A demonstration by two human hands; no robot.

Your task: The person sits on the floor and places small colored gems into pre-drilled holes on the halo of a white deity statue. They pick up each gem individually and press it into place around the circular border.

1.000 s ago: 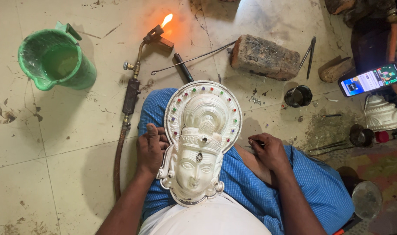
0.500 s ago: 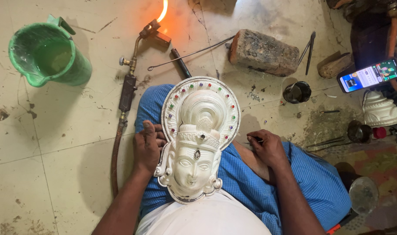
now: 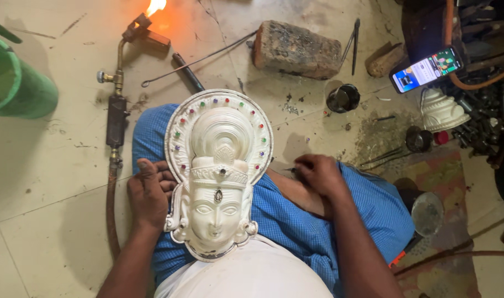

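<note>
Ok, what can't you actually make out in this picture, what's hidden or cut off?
All in the head view:
- The small tool in the right hand: the fingers cover most of it, only a thin tip shows.
- The green bucket: cut off by the left edge.
- The mask's left rim: behind the left hand.
- The torch flame: cut off by the top edge.

Matt white mask (image 3: 217,171) (gem-studded rim), blue woven cloth (image 3: 296,221), rough brick (image 3: 297,49).

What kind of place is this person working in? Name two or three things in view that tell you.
Probably a metal craft workshop with work done on the floor. A lit gas torch lies on the tiles, a silvery face mask rests on the lap, and a brick and hand tools lie around.
</note>
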